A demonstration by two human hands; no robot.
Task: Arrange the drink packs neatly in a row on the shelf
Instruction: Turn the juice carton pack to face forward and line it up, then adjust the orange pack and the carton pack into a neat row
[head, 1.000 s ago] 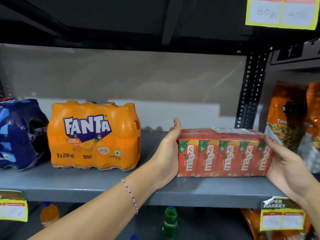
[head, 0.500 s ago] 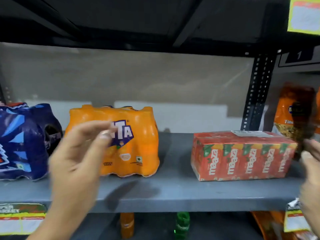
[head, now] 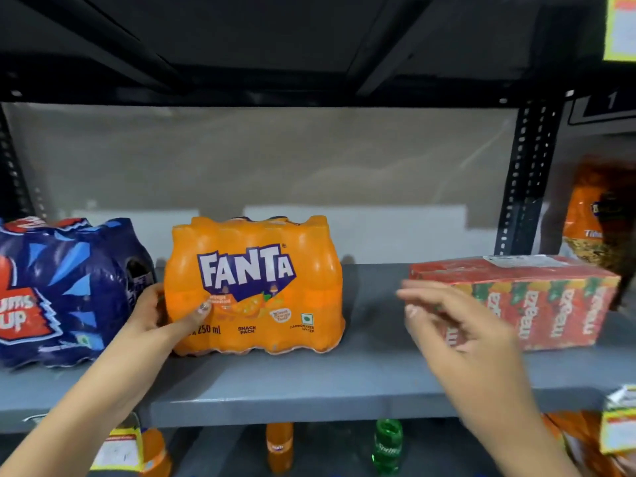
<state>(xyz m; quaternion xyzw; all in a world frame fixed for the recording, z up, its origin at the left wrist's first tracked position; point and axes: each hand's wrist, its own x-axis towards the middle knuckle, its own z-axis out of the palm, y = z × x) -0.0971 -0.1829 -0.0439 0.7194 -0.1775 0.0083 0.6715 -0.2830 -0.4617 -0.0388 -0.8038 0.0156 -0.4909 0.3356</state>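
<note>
Three drink packs stand on the grey shelf (head: 344, 383). At the left is a dark blue Thums Up pack (head: 65, 294). In the middle is an orange Fanta pack (head: 258, 287). A red Maaza carton pack (head: 537, 301) lies at the right. My left hand (head: 165, 315) grips the Fanta pack's lower left corner, thumb across its front. My right hand (head: 454, 332) hovers in the air, blurred, fingers apart and empty, in front of the Maaza pack's left end and between it and the Fanta pack.
A perforated black upright (head: 526, 180) stands behind the Maaza pack. Orange snack bags (head: 592, 218) hang right of it. Loose orange and green bottles (head: 387, 445) show on the lower shelf. Yellow price tags (head: 619, 421) hang from the shelf's front edge.
Both hands have left the Maaza pack. My left hand swung left and took hold of the Fanta pack's corner. My right hand moved left into the gap. The view shifted left.
</note>
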